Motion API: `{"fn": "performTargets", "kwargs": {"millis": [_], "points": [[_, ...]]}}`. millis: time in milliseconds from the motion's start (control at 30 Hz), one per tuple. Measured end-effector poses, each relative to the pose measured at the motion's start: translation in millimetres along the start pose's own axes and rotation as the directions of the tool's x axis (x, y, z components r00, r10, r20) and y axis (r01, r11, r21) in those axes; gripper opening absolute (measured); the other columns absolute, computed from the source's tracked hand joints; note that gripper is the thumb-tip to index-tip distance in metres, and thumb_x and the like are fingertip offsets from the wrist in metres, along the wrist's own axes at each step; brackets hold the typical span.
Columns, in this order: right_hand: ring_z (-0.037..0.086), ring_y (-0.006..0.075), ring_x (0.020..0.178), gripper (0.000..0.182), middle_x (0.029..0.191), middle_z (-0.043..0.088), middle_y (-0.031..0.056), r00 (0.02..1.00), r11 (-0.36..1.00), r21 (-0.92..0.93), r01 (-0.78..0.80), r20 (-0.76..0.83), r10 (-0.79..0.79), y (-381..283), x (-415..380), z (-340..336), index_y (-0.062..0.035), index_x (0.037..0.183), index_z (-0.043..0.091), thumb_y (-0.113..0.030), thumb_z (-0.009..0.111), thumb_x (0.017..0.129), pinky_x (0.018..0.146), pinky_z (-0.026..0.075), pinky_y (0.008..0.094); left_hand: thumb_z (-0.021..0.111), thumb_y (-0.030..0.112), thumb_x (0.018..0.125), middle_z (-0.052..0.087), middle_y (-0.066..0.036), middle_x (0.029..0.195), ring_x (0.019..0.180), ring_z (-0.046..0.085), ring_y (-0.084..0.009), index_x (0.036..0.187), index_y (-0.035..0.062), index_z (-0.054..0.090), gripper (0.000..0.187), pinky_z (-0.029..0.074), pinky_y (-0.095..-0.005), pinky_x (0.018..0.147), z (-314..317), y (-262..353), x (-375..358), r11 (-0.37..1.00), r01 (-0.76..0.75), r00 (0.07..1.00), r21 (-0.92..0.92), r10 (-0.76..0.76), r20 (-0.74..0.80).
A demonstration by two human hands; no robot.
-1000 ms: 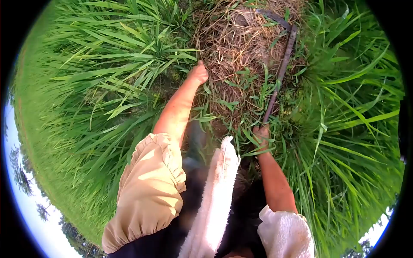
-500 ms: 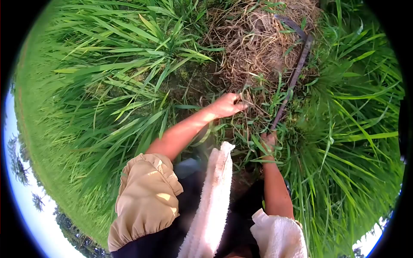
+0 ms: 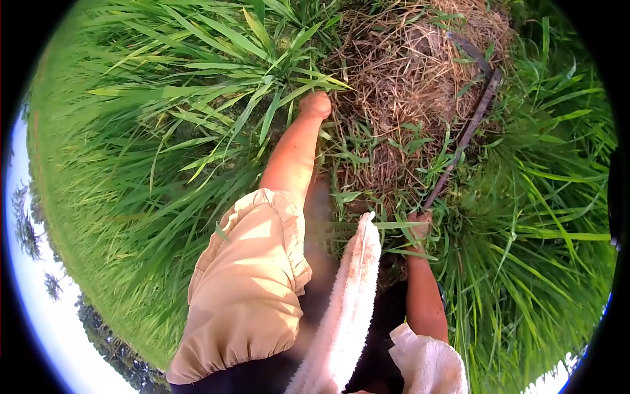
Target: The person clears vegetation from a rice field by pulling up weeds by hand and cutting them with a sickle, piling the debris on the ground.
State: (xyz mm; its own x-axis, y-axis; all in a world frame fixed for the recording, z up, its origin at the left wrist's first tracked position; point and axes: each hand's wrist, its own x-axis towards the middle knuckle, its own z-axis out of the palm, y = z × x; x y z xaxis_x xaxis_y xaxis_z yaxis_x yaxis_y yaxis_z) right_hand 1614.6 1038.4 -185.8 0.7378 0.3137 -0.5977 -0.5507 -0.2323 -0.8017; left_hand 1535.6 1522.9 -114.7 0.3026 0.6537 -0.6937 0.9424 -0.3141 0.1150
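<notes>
Left hand [image 3: 316, 104] apparently clenched in tall grass [image 3: 216, 98]; right hand [image 3: 419, 224] gripping sickle [image 3: 467, 134] handle

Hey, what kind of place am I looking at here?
Likely a farm field or grassy plot outdoors: tall green grass all round, a patch of dry cut straw, and a sickle in the right hand. Trees and sky show at the edge.

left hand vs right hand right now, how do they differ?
The left hand is stretched far forward, closed into the base of the tall green grass clump; the right hand stays close in, wrapped round the long dark tool handle. The left arm shows a tan gathered sleeve, the right a white one. Both are bare and closed.
</notes>
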Motion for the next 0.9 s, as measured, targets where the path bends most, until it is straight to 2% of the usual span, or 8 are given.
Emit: {"fn": "performTargets", "kwargs": {"millis": [100, 167, 333, 467, 533, 633, 733, 900], "points": [[0.051, 0.0229, 0.058, 0.025, 0.068, 0.057, 0.0068, 0.947, 0.720, 0.633, -0.284, 0.303, 0.107, 39.6, 27.9, -36.2, -0.0110, 0.083, 0.055, -0.034, 0.049, 0.091, 0.058, 0.044, 0.0369, 0.052, 0.007, 0.074, 0.065, -0.012, 0.096, 0.086, 0.063, -0.0249, 0.106, 0.0084, 0.061, 0.033, 0.049, -0.0370, 0.067, 2.2, -14.0, 7.7, 0.996, 0.009, 1.000, -0.085, -0.010, -0.017], [0.051, 0.0178, 0.064, 0.035, 0.068, 0.056, -0.0030, 0.746, 0.036, 0.767, -0.641, 0.633, -0.209, 11.8, 9.9, -3.8, -0.0174, 0.073, 0.056, -0.034, 0.037, 0.098, 0.079, 0.043, 0.0363, 0.050, 0.007, 0.079, 0.063, -0.010, 0.079, 0.064, 0.058, -0.0209, 0.102, 0.0066, 0.060, 0.025, 0.044, -0.0366, 0.055, 28.3, -27.4, 20.1, 0.961, -0.049, 0.989, -0.273, 0.008, -0.149], [0.054, 0.0250, 0.070, 0.027, 0.088, 0.057, 0.0108, 0.671, 0.066, 0.692, -0.719, 0.716, -0.193, 1.1, 6.4, 3.2, -0.0102, 0.102, 0.052, -0.035, 0.044, 0.094, 0.080, 0.047, 0.0399, 0.047, 0.006, 0.084, 0.061, -0.014, 0.076, 0.070, 0.059, -0.0255, 0.101, 0.0000, 0.056, 0.020, 0.047, -0.0358, 0.067, 43.3, 31.7, -99.9, 0.772, -0.335, 0.888, -0.539, 0.451, 0.094], [0.053, 0.0308, 0.097, 0.046, 0.117, 0.050, 0.0165, 0.911, 0.640, 0.665, -0.386, 0.382, 0.153, -19.8, -11.0, 17.4, -0.0074, 0.124, 0.045, -0.037, 0.053, 0.090, 0.085, 0.049, 0.0380, 0.054, 0.021, 0.087, 0.061, -0.022, 0.093, 0.084, 0.060, -0.0339, 0.107, -0.0009, 0.053, 0.030, 0.047, -0.0395, 0.076, 32.9, 90.7, -214.9, 0.328, -0.696, 0.138, -0.639, 0.934, 0.330], [0.052, 0.0296, 0.097, 0.045, 0.114, 0.050, 0.0153, 0.983, 0.922, 0.380, -0.075, 0.184, 0.005, -5.4, -6.9, 10.5, -0.0065, 0.125, 0.044, -0.034, 0.053, 0.090, 0.085, 0.046, 0.0375, 0.060, 0.029, 0.086, 0.061, -0.022, 0.100, 0.091, 0.060, -0.0339, 0.113, -0.0004, 0.052, 0.041, 0.047, -0.0392, 0.079, 52.1, 95.1, -213.2, 0.201, -0.622, 0.143, -0.757, 0.979, 0.143], [0.055, 0.0224, 0.072, 0.037, 0.091, 0.058, 0.0104, 0.995, 0.983, -0.155, 0.095, -0.013, -0.098, -22.1, 1.1, 25.8, -0.0016, 0.119, 0.045, -0.026, 0.051, 0.092, 0.061, 0.045, 0.0335, 0.060, 0.047, 0.083, 0.056, -0.023, 0.114, 0.105, 0.056, -0.0355, 0.126, -0.0001, 0.046, 0.065, 0.044, -0.0379, 0.091, 9.6, 82.2, -201.9, 0.564, -0.731, 0.559, -0.383, 0.818, 0.137], [0.054, 0.0251, 0.069, 0.044, 0.088, 0.058, 0.0144, 0.974, 0.510, -0.853, 0.111, -0.008, -0.226, -66.6, -25.5, 49.0, 0.0000, 0.120, 0.042, -0.026, 0.054, 0.088, 0.063, 0.045, 0.0350, 0.060, 0.046, 0.082, 0.055, -0.021, 0.115, 0.105, 0.055, -0.0335, 0.119, 0.0012, 0.050, 0.058, 0.044, -0.0376, 0.091, 9.5, 65.3, -203.0, 0.647, -0.756, 0.646, -0.104, 0.710, -0.282], [0.046, 0.0243, 0.065, 0.038, 0.078, 0.051, 0.0125, 0.954, 0.904, -0.324, 0.280, -0.011, -0.300, -68.4, -38.6, 39.5, -0.0008, 0.106, 0.045, -0.031, 0.058, 0.086, 0.061, 0.044, 0.0363, 0.055, 0.030, 0.088, 0.061, -0.013, 0.086, 0.076, 0.060, -0.0271, 0.099, -0.0004, 0.054, 0.032, 0.048, -0.0357, 0.071, 13.1, 75.2, -221.9, 0.594, -0.633, 0.746, -0.496, 0.639, -0.188]]}}
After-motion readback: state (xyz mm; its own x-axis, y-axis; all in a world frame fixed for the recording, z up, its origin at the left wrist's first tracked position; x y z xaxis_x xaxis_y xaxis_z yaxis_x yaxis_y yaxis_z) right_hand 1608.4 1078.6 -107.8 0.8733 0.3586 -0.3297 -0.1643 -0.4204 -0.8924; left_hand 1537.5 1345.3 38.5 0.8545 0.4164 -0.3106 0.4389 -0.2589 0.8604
